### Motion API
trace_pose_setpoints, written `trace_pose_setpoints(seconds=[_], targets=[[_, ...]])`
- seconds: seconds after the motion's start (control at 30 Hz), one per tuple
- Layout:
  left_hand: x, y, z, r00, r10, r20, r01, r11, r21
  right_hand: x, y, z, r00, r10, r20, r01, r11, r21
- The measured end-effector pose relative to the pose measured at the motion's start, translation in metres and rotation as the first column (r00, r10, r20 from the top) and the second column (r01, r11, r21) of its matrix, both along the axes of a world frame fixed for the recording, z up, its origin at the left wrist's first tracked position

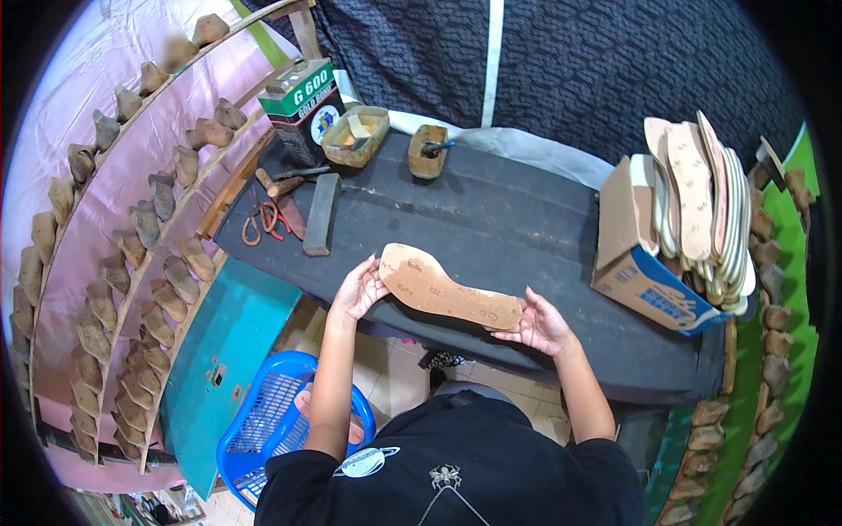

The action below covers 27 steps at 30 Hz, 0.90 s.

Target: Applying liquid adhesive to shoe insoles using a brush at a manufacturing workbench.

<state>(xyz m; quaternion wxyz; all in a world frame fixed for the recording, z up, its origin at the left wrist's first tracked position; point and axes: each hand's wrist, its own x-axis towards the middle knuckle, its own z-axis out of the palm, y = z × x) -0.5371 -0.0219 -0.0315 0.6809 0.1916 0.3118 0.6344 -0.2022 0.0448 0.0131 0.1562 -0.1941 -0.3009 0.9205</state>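
Observation:
A tan shoe insole (449, 294) with printed marks and a darker patch is held level over the near edge of the black-covered table (491, 210). My left hand (360, 289) grips its wider end at the left, and my right hand (541, 325) grips the narrower end at the right, with some fingers hidden beneath. To the right stands an open cardboard box (627, 219) with several more insoles (688, 188) upright in it. A grey rectangular block (322, 215), red-handled scissors (263, 223) and a knife (291, 215) lie at the table's left.
At the back left are a green-and-black metal can (303, 110), a tub (358, 145) and a small container (428, 153) with a blue-handled tool. A blue plastic basket (263, 421) stands on the floor at the left. Racks of shoe lasts (162, 197) line both sides.

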Motion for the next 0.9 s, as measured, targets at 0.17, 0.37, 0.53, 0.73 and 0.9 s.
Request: trace_pose_setpoints(seconds=[0.17, 0.37, 0.53, 0.73, 0.9], targets=[[-0.016, 0.019, 0.002, 0.996, 0.048, -0.072, -0.052, 0.997, -0.056, -0.021, 0.039, -0.008, 0.996, 0.068, 0.056, -0.064, 0.996, -0.062], [-0.030, 0.035, 0.001, 0.982, 0.091, -0.167, -0.101, 0.994, -0.049, -0.038, 0.075, 0.000, 0.929, 0.020, 0.370, -0.122, 0.960, 0.253], [-0.036, 0.054, 0.000, 0.975, 0.086, -0.205, -0.095, 0.995, -0.034, -0.053, 0.114, 0.007, 0.853, -0.124, 0.507, -0.275, 0.718, 0.639], [-0.046, 0.079, 0.000, 0.947, 0.072, -0.314, -0.080, 0.997, -0.011, -0.103, 0.165, 0.022, 0.884, -0.360, 0.298, -0.011, 0.621, 0.784], [-0.044, 0.093, 0.004, 0.950, 0.059, -0.306, -0.065, 0.998, -0.007, -0.163, 0.206, 0.020, 0.771, -0.637, 0.006, 0.171, 0.216, 0.961]])
